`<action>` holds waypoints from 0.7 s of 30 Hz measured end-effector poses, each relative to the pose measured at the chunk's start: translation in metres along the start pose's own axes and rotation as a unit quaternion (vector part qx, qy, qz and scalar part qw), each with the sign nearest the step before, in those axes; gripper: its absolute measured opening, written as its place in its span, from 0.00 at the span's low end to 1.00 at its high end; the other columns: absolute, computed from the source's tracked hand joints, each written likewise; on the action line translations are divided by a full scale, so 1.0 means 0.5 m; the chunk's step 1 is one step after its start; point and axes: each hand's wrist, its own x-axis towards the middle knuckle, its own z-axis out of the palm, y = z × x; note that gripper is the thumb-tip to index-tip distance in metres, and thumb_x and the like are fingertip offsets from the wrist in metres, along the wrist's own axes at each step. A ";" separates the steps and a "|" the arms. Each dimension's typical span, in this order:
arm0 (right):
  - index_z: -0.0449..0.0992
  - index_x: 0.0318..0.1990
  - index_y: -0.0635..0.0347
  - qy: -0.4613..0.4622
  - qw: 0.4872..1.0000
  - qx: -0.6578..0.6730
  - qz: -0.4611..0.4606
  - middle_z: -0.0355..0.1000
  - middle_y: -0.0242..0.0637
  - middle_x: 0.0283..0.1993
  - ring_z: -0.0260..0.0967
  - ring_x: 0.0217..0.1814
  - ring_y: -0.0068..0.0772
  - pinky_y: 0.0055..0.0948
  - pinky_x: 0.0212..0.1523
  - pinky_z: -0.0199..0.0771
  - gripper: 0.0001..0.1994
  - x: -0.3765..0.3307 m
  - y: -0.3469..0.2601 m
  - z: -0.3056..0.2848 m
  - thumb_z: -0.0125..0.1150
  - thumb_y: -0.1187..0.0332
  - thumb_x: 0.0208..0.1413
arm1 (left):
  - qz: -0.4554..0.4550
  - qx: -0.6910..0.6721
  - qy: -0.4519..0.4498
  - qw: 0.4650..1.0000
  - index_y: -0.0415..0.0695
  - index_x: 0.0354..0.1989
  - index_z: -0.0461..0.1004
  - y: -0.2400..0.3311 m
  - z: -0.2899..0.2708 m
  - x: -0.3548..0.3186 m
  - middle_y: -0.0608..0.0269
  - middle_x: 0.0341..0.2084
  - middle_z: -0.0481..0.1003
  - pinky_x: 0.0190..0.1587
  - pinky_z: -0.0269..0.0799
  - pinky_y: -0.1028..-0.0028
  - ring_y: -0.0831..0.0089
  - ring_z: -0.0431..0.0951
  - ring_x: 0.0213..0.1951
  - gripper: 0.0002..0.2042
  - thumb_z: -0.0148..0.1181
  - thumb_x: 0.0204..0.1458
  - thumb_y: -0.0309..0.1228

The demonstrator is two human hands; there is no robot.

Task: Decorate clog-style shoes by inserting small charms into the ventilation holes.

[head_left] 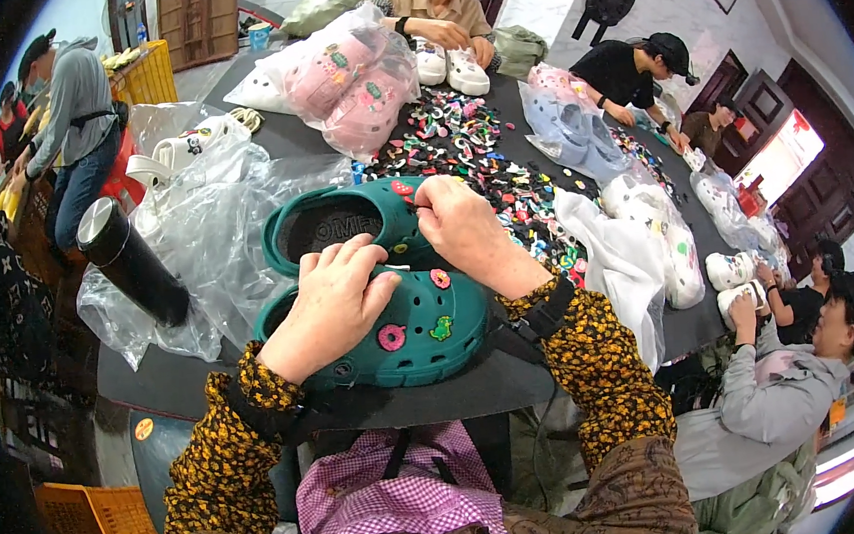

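Head view: green clogs (413,313) at the worktop's (438,404) near edge; left hand (334,299), grip spread across both; right hand (469,229), grip narrow, contents hidden. Probably light, springy foam, best held by the heel.

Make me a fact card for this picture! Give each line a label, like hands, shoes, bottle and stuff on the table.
Left hand: over the near green clog, reaching to the far green clog
Right hand: at the far green clog's toe, by a red charm
Near clog's decoration: includes a pink donut charm
Bottle: black bottle at left, beside clear plastic
Table pile: colorful loose charms
Bagged shoes: pink clogs beyond the green pair
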 end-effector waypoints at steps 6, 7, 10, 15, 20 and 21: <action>0.66 0.34 0.63 -0.011 0.999 -0.032 -0.024 0.68 0.46 0.32 0.67 0.39 0.49 0.42 0.41 0.69 0.07 -0.001 0.000 -0.008 0.55 0.76 0.47 | 0.012 0.000 0.007 1.000 0.42 0.45 0.70 -0.001 0.002 0.001 0.50 0.51 0.69 0.53 0.58 0.62 0.55 0.68 0.52 0.13 0.53 0.54 0.35; 0.67 0.34 0.64 -0.008 0.998 -0.041 -0.037 0.68 0.46 0.32 0.67 0.38 0.49 0.42 0.40 0.69 0.06 0.001 -0.003 -0.005 0.55 0.76 0.46 | 0.016 0.006 0.014 1.000 0.42 0.44 0.70 -0.003 0.003 -0.001 0.50 0.51 0.69 0.52 0.59 0.61 0.55 0.68 0.51 0.13 0.53 0.54 0.35; 0.69 0.34 0.65 -0.010 0.998 -0.042 -0.047 0.68 0.47 0.33 0.68 0.38 0.50 0.41 0.39 0.70 0.06 -0.002 -0.005 -0.002 0.56 0.77 0.47 | 0.015 0.003 0.014 1.000 0.42 0.44 0.70 -0.002 0.001 -0.001 0.49 0.50 0.69 0.52 0.59 0.61 0.55 0.68 0.51 0.13 0.54 0.54 0.35; 0.70 0.37 0.65 -0.040 0.998 0.047 0.009 0.69 0.47 0.35 0.68 0.41 0.50 0.41 0.43 0.69 0.07 -0.012 -0.010 -0.011 0.56 0.76 0.48 | 0.015 0.003 0.012 1.000 0.42 0.44 0.70 -0.003 0.001 -0.001 0.49 0.51 0.69 0.52 0.59 0.61 0.54 0.68 0.51 0.13 0.54 0.54 0.35; 0.74 0.39 0.67 -0.037 0.991 0.124 0.046 0.71 0.49 0.37 0.70 0.41 0.50 0.38 0.43 0.71 0.09 -0.018 -0.005 -0.013 0.56 0.77 0.49 | 0.009 0.002 0.014 1.000 0.42 0.44 0.70 -0.004 0.005 -0.002 0.48 0.51 0.69 0.52 0.59 0.60 0.54 0.68 0.51 0.13 0.54 0.53 0.35; 0.74 0.39 0.67 -0.037 0.991 0.123 0.046 0.71 0.49 0.37 0.70 0.41 0.50 0.38 0.43 0.71 0.09 -0.018 -0.004 -0.015 0.56 0.77 0.49 | 0.010 -0.001 0.015 1.000 0.42 0.44 0.70 -0.003 0.005 -0.001 0.48 0.51 0.69 0.52 0.59 0.60 0.54 0.68 0.51 0.14 0.54 0.53 0.35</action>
